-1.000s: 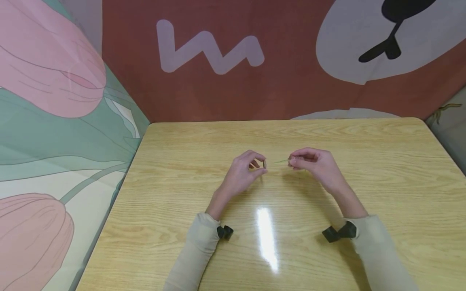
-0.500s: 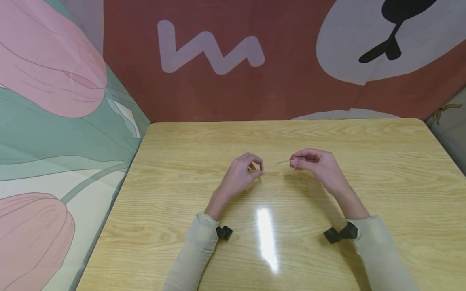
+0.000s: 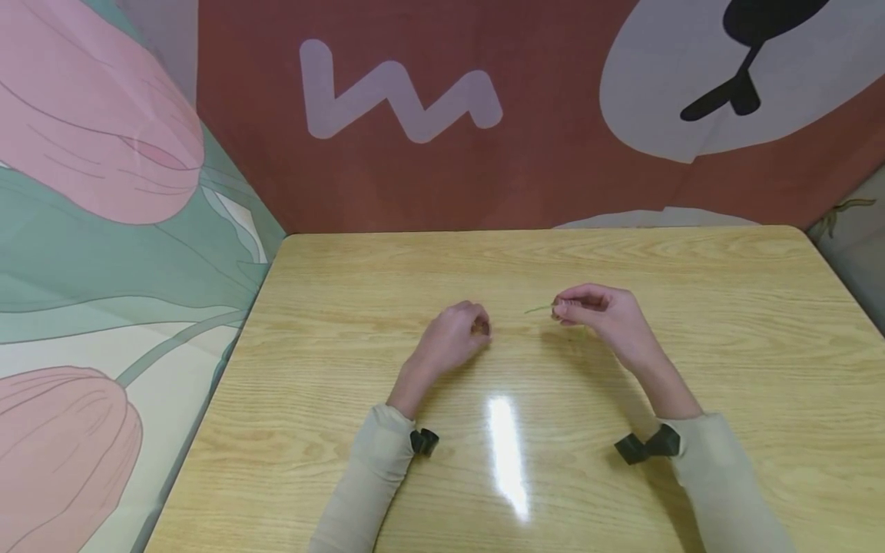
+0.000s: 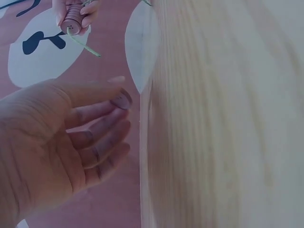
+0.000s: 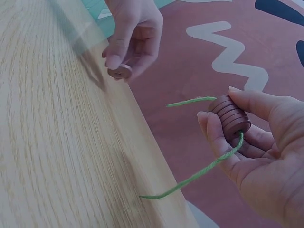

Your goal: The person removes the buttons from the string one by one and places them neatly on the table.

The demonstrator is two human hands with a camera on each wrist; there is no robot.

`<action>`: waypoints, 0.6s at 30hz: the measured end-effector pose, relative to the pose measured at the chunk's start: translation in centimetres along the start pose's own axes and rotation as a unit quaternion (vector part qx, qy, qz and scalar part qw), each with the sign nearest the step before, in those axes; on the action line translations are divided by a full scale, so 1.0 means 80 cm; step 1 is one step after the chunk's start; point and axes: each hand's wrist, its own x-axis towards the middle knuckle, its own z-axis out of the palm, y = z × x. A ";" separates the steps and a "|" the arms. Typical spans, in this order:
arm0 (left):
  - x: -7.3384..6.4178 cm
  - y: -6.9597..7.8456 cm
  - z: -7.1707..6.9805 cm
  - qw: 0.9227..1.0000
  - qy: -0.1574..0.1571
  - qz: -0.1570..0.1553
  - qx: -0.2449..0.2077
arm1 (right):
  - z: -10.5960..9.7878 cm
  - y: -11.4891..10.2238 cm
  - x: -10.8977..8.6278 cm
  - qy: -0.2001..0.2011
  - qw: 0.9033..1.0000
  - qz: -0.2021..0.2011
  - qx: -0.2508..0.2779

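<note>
Between thumb and fingertips, my left hand (image 3: 449,336) pinches a single round brown button (image 4: 122,100), whose holes show in the right wrist view. My right hand (image 3: 603,311) holds a stack of several brown buttons (image 5: 230,115), lying face to face, in its thumb and fingers. A green string (image 5: 199,175) runs through the stack; one longer end hangs from the near face and a shorter end sticks out of the far side. Both hands are above the table, a hand's width apart, the string's tip pointing toward the left hand in the head view.
A light wood-grain table (image 3: 332,476) lies below, with a bright light reflection near its middle. A reddish-brown patterned wall covering (image 3: 415,184) rises at the back edge, and a flower-print one (image 3: 69,330) at the left. Dark wrist mounts (image 3: 646,444) sit at the sleeves.
My left hand has drawn away to the left and slightly toward me, turning the button so more of its face shows. The right hand with the stack has barely moved.
</note>
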 end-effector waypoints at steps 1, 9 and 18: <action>0.000 0.000 -0.001 1.000 -0.004 -0.004 0.014 | 0.000 0.000 0.000 0.000 1.000 0.001 0.001; -0.001 -0.007 -0.002 0.995 -0.021 -0.007 0.102 | -0.001 0.004 0.001 0.001 1.000 -0.002 0.003; -0.001 -0.010 -0.002 0.994 -0.029 -0.017 0.106 | -0.001 0.004 0.001 0.001 1.000 -0.005 0.005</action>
